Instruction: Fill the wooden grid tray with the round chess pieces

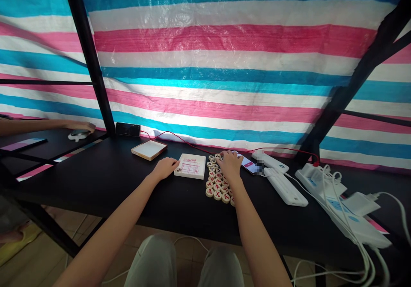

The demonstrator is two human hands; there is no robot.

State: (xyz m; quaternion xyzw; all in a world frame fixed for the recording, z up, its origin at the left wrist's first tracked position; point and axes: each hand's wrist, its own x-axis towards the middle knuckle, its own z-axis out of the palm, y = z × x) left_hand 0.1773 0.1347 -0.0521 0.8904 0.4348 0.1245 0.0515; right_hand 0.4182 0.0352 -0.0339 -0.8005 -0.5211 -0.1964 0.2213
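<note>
A shallow white box [192,172] with a red grid printed on its face lies on the black table. My left hand [164,169] holds the box's left edge, its fingers closed there. Close to those fingertips, a small dark-marked piece shows at the box's lower left corner. To the right of the box, round wooden Chinese chess pieces [217,187] lie in rows, with red characters nearer me and dark ones farther away. My right hand [230,165] is over the right side of the rows, fingers spread and touching the far pieces; some pieces are hidden beneath it.
A box lid [149,149] lies left of the white box, with a phone [127,129] behind it. Another phone [248,164], white power banks [285,186] and a cabled power strip [343,214] are at right. Someone else's hand [80,126] rests at far left.
</note>
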